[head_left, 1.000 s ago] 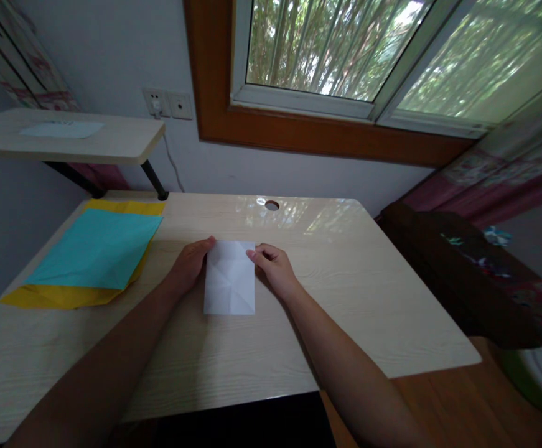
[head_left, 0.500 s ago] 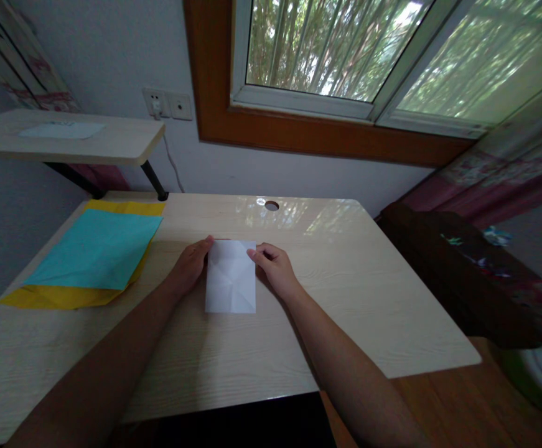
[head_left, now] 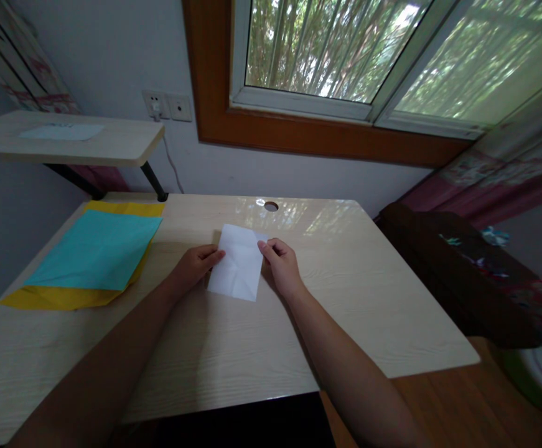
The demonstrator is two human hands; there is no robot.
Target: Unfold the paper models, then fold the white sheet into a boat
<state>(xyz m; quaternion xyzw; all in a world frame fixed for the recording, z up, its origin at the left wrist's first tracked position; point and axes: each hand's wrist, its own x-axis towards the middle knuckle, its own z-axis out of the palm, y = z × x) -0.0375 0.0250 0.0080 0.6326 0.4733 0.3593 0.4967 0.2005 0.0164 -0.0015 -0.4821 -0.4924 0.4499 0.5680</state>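
A folded white sheet of paper (head_left: pixel 238 264) with crease lines is lifted and tilted above the middle of the light wooden desk (head_left: pixel 345 298). My left hand (head_left: pixel 196 264) pinches its left edge. My right hand (head_left: pixel 280 264) pinches its right edge near the top. Both forearms reach in from the bottom of the view.
A turquoise sheet (head_left: pixel 98 249) lies on a yellow sheet (head_left: pixel 56 297) at the desk's left. A raised shelf (head_left: pixel 112 146) with a pale sheet stands at the back left. A cable hole (head_left: pixel 271 206) is at the desk's far edge. A dark piece of furniture (head_left: pixel 452 274) is on the right.
The white paper lay flat on the desk under my fingertips; now both hands grip its edges and it is raised, turned slightly and moved farther away.
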